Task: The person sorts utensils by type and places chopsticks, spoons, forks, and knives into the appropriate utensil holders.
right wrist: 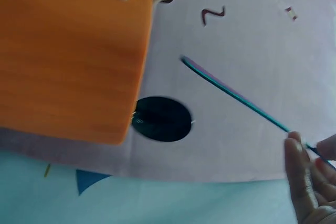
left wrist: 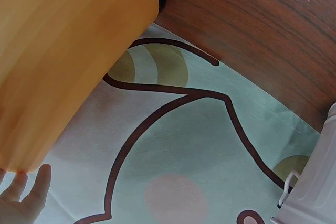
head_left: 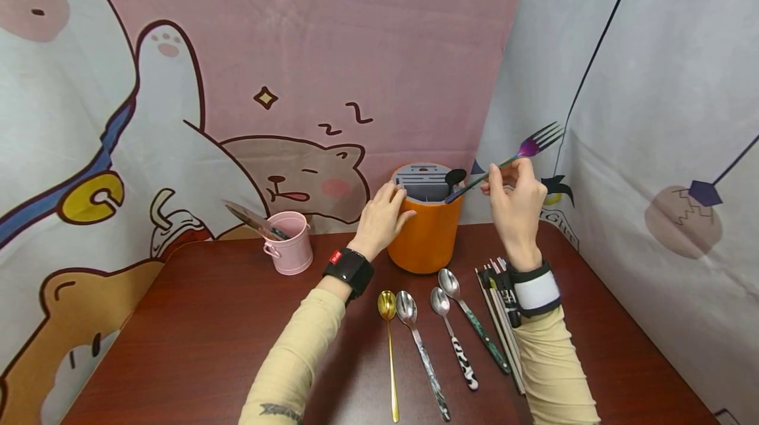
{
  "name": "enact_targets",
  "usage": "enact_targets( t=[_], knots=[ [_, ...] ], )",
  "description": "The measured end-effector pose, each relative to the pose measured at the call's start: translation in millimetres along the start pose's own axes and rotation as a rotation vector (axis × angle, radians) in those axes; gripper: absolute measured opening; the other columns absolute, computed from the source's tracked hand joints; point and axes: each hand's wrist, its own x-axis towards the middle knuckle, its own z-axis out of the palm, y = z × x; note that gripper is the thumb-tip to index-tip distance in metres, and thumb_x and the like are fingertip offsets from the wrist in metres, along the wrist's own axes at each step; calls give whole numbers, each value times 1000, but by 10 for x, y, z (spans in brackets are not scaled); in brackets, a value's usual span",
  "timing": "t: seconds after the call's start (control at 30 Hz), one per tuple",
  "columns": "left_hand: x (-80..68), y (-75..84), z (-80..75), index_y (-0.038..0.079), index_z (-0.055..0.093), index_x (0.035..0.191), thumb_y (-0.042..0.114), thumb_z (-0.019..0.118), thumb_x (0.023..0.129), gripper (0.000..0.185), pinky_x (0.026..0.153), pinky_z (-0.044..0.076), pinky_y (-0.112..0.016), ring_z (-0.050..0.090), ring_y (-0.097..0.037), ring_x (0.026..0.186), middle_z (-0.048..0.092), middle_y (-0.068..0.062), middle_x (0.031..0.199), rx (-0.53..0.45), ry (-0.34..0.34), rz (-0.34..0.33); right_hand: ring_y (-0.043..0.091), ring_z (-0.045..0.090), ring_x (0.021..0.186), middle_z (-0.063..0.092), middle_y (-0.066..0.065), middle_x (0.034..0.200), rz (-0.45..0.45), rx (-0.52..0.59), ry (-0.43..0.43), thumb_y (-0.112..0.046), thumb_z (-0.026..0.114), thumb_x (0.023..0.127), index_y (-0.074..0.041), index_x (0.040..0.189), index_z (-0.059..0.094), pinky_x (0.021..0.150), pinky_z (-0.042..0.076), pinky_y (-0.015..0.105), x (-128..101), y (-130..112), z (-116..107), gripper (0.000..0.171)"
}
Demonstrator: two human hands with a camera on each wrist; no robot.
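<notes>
A holder [head_left: 425, 230] is standing at the back of the table [head_left: 207, 346], against the backdrop [head_left: 332, 49]. A left hand [head_left: 381, 219] is resting on the holder's left side; a right hand [head_left: 517, 204], to the holder's right, is pinching a fork [head_left: 506, 161] whose handle end is hanging over the holder's top. A spoon head [head_left: 455, 178] is sticking out of the holder. A bucket [head_left: 288, 242] is sitting left of the holder. Four spoons [head_left: 429, 339] are lying in front of the holder, with chopsticks [head_left: 498, 310] at their right.
</notes>
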Motion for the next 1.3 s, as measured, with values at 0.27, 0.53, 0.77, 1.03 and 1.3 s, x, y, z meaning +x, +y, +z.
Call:
enact_targets(
  t=[0.27,0.53,0.77,1.03,1.3],
  knots=[
    [-2,7,-9,9,55,121,43,58,92,45,74,55,-38,51,-22,120,52,-9,124,-5,10,0,-5,59,59,69,22,77,-102,-26,-6,-12,58,93,10,91,56,59,42,-1,86,293,151,22],
    [3,9,-8,9,55,121,43,57,92,45,74,55,-38,51,-22,120,52,-9,124,-4,10,4,31,68,67,67,19,77,-203,-140,-165,-10,63,90,5,88,58,61,56,34,38,548,293,16],
    [4,6,0,9,55,121,43,57,92,46,76,55,-39,50,-23,122,53,-9,125,0,5,4,31,67,70,66,20,78,-160,-185,-272,-12,65,89,4,87,59,63,56,45,15,669,385,17],
    [-3,1,17,9,55,122,43,57,92,46,75,56,-38,51,-23,121,53,-9,125,3,4,2,29,65,67,67,18,76,-142,-220,-318,-12,66,89,4,84,63,61,54,41,-43,791,420,17],
    [6,5,11,9,55,122,44,57,92,46,75,56,-39,51,-23,121,53,-9,125,3,4,-1,23,57,61,62,15,73,-106,-238,-344,-13,69,86,2,77,66,56,39,18,-48,815,433,18]
  ],
)
